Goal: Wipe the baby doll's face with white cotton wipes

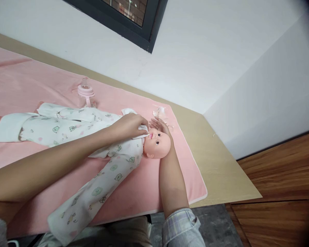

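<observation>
A baby doll (157, 144) lies on its back in a white printed onesie (123, 151), its head toward the right and its feet to the left. My left hand (130, 125) pinches a white cloth (143, 128) close to the doll's mouth and chin. Behind the doll's head, my right hand (161, 125) lies with fingers stretched out on the far side. My right forearm passes under the head, which rests against it. Part of the right palm is hidden by the head. One long sleeve of the onesie hangs over the near table edge.
A pink blanket (190, 181) covers much of the wooden table (221, 175). A pink-lidded baby bottle (86, 93) stands beyond the doll's body. Near my right fingertips is a small clear plastic item (159, 111). Behind rise a white wall and a dark window frame (146, 41).
</observation>
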The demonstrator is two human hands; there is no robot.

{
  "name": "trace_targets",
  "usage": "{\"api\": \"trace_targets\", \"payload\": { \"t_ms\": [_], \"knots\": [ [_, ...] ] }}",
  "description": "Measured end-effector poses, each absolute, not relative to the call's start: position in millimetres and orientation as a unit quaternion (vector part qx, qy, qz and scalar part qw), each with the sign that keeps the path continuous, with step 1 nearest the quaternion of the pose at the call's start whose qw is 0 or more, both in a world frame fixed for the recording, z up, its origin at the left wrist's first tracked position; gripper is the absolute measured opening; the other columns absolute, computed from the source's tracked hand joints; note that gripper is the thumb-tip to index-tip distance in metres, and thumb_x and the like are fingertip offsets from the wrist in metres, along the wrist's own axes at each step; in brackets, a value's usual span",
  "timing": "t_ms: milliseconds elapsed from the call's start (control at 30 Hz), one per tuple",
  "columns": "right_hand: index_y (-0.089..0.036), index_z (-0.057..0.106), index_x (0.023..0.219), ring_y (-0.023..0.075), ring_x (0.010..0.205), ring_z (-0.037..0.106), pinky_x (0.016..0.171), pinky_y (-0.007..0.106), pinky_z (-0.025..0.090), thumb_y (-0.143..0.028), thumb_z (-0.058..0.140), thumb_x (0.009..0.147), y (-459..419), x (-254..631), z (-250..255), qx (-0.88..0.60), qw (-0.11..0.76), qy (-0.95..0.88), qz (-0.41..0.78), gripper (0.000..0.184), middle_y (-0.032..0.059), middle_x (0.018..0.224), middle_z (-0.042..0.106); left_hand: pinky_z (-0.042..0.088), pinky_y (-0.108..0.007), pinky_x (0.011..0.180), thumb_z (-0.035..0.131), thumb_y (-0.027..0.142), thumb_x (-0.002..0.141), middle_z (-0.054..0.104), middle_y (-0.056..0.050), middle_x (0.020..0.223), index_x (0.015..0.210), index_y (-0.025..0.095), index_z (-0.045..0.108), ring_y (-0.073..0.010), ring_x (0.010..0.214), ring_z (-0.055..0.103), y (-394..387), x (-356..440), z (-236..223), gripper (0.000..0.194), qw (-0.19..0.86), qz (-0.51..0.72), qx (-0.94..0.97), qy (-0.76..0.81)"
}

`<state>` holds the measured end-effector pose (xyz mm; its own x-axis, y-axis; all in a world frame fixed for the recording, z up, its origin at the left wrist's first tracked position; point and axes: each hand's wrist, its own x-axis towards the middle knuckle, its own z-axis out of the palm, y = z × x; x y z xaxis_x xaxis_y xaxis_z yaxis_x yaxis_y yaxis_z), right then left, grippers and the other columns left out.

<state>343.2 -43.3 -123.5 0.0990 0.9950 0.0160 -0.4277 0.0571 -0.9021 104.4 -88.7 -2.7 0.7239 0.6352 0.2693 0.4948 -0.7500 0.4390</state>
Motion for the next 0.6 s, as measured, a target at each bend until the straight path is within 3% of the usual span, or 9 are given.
{"api": "trace_targets", "payload": {
  "t_ms": [400, 600],
  "knots": [
    [-0.028, 0.068, 0.117, 0.0192, 0.118, 0.068, 0.116, 0.041, 0.048, -0.044, 0.069, 0.087, -55.8, 340.8, -114.9, -0.387, 0.622, -0.384, 0.562, 0.034, 0.0022, 0.121, 0.073, 0.04, -0.033, 0.072, 0.058, 0.032, 0.089, 0.077, -0.006, 0.092, 0.091, 0.019, 0.075, -0.0269, 0.086, 0.068, -87.8, 109.6, -11.4, 0.022, 0.138, 0.235, 0.908, 0.317],
    [-0.03, 0.066, 0.12, 0.0205, 0.124, 0.066, 0.115, 0.043, 0.049, -0.044, 0.067, 0.088, -56.0, 337.2, -115.2, -0.373, 0.631, -0.385, 0.56, 0.035, 0.0015, 0.12, 0.073, 0.04, -0.037, 0.084, 0.055, 0.03, 0.092, 0.077, -0.007, 0.093, 0.091, 0.018, 0.073, -0.0292, 0.091, 0.069, -87.1, 113.9, -14.1, 0.022, 0.106, 0.245, 0.914, 0.307]
  ]
}}
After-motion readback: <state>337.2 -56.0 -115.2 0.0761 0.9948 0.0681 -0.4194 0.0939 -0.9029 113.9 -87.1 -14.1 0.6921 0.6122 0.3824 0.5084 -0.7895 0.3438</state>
